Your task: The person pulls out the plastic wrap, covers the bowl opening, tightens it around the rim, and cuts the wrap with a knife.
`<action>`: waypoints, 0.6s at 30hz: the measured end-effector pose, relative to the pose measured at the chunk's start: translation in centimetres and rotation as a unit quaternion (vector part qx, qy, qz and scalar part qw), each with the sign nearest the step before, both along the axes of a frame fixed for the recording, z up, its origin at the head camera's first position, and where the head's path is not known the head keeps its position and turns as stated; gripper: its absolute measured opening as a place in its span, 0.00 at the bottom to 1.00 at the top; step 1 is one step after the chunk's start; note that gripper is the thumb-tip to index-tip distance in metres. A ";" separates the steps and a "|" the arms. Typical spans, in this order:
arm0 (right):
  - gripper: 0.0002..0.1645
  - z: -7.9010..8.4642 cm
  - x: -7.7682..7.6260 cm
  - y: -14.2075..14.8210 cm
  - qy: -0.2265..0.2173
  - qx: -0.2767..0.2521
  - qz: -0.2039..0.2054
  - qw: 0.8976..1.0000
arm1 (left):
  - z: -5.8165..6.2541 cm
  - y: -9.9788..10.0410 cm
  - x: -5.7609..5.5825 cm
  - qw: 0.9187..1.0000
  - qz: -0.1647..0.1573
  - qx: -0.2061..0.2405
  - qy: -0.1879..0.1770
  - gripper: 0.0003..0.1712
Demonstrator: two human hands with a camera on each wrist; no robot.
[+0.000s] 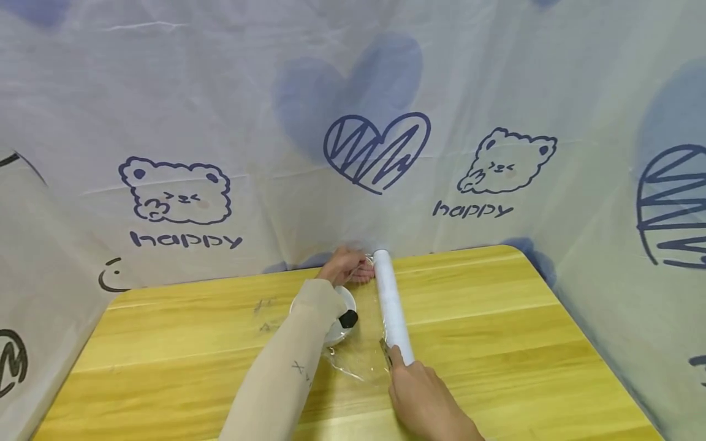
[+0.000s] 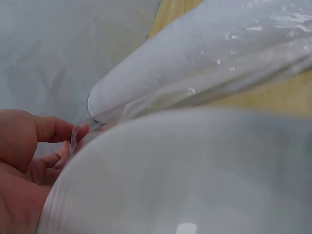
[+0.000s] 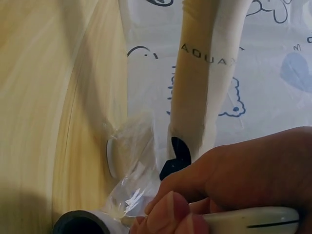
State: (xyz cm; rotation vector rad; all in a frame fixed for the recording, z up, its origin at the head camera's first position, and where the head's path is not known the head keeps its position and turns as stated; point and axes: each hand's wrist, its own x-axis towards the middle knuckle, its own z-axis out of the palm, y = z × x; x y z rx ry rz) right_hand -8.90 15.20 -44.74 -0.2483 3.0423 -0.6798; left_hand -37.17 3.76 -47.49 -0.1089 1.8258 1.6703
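A roll of cling film (image 1: 393, 303) lies lengthwise on the table, with a clear sheet (image 1: 361, 358) drawn off its left side. At the roll's far end my left hand (image 1: 350, 266) pinches the film's edge between thumb and fingers, as the left wrist view shows. Under my left forearm stands a white bowl (image 2: 185, 165), the film reaching over toward it. My right hand (image 1: 421, 395) grips a knife by its white handle (image 3: 258, 222) at the near end of the roll. The blade lies close by the film along the roll's left side, mostly hidden by fingers in the right wrist view.
The wood-grain table (image 1: 496, 343) meets a pale printed cloth (image 1: 265, 122) at the back and sides. A black wrist camera (image 1: 349, 318) sits on the left sleeve, over the bowl. The roll's open dark core (image 3: 80, 224) faces the near side.
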 end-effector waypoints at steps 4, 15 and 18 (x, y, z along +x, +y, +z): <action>0.26 0.2 0.5 0.2 -0.016 -0.004 0.006 1.000 | 0.2 0.2 0.0 1.000 -0.007 0.001 -0.001 0.12; 0.31 0.0 2.0 0.1 -0.044 -0.034 0.019 0.998 | 0.6 0.1 -0.4 1.000 0.007 0.002 -0.010 0.09; 0.31 -0.1 2.2 0.0 -0.043 -0.030 0.016 0.998 | 0.7 0.1 -0.4 1.000 0.009 -0.001 -0.011 0.08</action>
